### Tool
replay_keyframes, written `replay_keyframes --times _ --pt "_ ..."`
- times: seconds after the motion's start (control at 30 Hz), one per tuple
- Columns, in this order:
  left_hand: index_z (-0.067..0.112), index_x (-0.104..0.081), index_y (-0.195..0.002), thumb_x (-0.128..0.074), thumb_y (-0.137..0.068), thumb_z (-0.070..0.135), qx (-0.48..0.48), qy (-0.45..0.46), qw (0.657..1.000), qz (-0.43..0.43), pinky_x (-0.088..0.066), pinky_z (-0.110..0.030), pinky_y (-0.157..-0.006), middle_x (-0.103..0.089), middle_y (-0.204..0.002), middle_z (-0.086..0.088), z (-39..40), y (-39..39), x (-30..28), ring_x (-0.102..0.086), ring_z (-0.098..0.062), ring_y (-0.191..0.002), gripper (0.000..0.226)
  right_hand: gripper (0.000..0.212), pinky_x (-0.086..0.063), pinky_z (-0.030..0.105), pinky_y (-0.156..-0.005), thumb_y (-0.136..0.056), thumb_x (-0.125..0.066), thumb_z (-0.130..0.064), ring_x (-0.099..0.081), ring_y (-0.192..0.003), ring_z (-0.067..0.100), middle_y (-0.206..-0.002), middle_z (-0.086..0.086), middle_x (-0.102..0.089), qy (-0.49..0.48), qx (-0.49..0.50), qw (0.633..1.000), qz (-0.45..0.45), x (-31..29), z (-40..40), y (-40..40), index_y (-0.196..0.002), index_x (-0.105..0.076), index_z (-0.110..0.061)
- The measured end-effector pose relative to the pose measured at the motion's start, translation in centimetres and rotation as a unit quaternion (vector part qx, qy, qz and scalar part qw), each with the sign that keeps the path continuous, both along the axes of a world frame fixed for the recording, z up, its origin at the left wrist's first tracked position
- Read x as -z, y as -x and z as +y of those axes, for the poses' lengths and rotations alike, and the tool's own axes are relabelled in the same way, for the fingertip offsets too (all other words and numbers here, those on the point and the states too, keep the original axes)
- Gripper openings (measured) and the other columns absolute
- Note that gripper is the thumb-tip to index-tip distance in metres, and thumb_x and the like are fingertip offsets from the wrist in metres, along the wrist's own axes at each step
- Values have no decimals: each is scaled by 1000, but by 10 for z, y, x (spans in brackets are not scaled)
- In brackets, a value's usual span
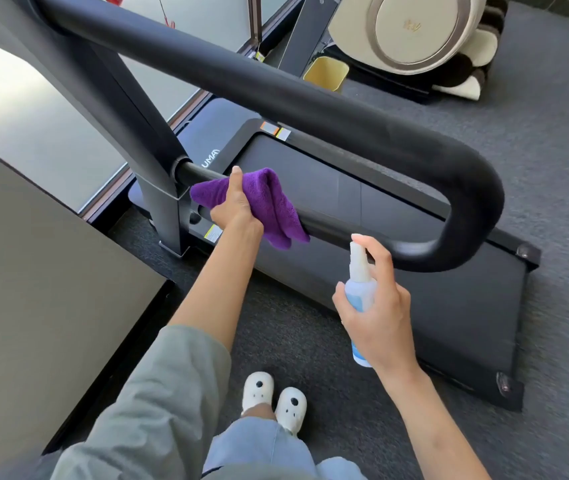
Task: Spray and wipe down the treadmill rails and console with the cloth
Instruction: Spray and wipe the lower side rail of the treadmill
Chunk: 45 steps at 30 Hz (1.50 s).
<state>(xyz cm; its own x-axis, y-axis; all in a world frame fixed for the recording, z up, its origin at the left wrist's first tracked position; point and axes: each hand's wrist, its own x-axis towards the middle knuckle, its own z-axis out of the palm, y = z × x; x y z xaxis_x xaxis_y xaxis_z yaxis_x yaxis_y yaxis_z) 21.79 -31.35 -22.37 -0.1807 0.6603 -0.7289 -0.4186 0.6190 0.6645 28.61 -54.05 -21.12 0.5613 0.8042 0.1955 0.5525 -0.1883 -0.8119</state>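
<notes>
A black padded treadmill rail (310, 109) runs from upper left and loops back at the right into a lower bar (331, 226). My left hand (236, 206) grips a purple cloth (269, 206) wrapped over that lower bar, close to the upright post (144, 140). My right hand (380, 306) holds a small white and blue spray bottle (361, 289) just below the rail's curved end, with the forefinger on top of the nozzle. The nozzle points left toward the lower bar. The console is out of view.
The treadmill deck (414, 265) lies on grey carpet (535, 150). A dark cabinet or desk edge (51, 271) stands at the left. A window wall runs along the far side, with a yellow bin (326, 72) and a beige massage chair (414, 29) behind. My slippered feet (274, 400) stand beside the deck.
</notes>
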Motion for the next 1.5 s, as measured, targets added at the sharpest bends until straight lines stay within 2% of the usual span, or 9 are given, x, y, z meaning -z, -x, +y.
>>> replay_keyframes --times 0.23,0.37,0.47,0.67,0.83,1.0,1.2,1.4,1.5 --pt "9 -49 -123 -82 -70 45 2 -2 1000 -28 -49 -40 -92 -61 -98 0 -3 -6 6 -61 -23 -95 72 65 -50 28 -68 -83 -68 -1 -46 -64 18 -91 -5 -61 8 -23 1000 -7 4 13 6 -133 -44 -35" --pt "14 -51 -102 -83 -69 43 28 12 998 -46 -47 -35 -77 -65 -93 1 -16 -12 5 -62 -19 -86 54 69 -43 6 -73 -83 -69 1 -53 -75 11 -100 -15 -58 0 -66 998 4 12 1 -2 -134 -43 -37" --pt "11 -60 -107 -85 -66 38 26 8 997 -65 -52 -41 -84 -70 -102 -5 -30 -21 6 -66 -27 -95 55 68 -40 2 -69 -84 -70 0 -53 -70 -1 -99 -16 -56 -4 -99 995 13 21 -13 -14 -134 -43 -37" --pt "9 -62 -120 -85 -65 34 17 -2 998 -64 -53 -47 -93 -70 -112 -11 -68 -48 -4 -67 -32 -102 64 66 -48 22 -64 -87 -69 -6 -51 -67 7 -90 -13 -55 -2 -205 979 11 20 -43 -66 -134 -40 -42" --pt "9 -67 -115 -84 -68 34 16 -5 999 -47 -54 -45 -92 -72 -107 -12 -112 -77 -14 -69 -31 -99 55 67 -46 15 -63 -86 -70 -7 -53 -67 3 -88 -10 -55 -20 -300 954 -4 1 -68 -115 -137 -40 -38" --pt "10 -67 -116 -80 -72 37 17 -15 997 -69 -53 -41 -94 -72 -107 -9 -150 -108 -4 -68 -28 -100 52 70 -58 30 -75 -83 -72 1 -60 -80 9 -108 -13 -59 -61 -331 942 -3 -10 -77 -145 -136 -41 -32" --pt "13 -64 -94 -81 -67 24 -34 7 994 -100 -57 -36 -82 -71 -88 -6 -158 -124 10 -68 -23 -77 33 67 -50 12 -85 -79 -74 1 -59 -90 0 -120 -24 -53 -103 -338 935 -13 -4 -88 -170 -134 -45 -23" --pt "18 -57 -85 -78 -75 26 -8 -31 988 -154 -44 -43 -104 -60 -90 -3 -159 -121 2 -60 -25 -93 24 62 -46 7 -69 -80 -71 0 -54 -71 0 -97 -15 -55 -116 -311 943 0 -8 -73 -194 -132 -42 -20" --pt "15 -59 -95 -66 -86 38 -29 -56 987 -148 -52 -35 -90 -65 -88 -3 -174 -134 0 -63 -21 -86 26 67 -55 26 -61 -81 -73 5 -60 -63 19 -91 1 -61 -118 -328 937 17 -11 -65 -206 -132 -41 -24"
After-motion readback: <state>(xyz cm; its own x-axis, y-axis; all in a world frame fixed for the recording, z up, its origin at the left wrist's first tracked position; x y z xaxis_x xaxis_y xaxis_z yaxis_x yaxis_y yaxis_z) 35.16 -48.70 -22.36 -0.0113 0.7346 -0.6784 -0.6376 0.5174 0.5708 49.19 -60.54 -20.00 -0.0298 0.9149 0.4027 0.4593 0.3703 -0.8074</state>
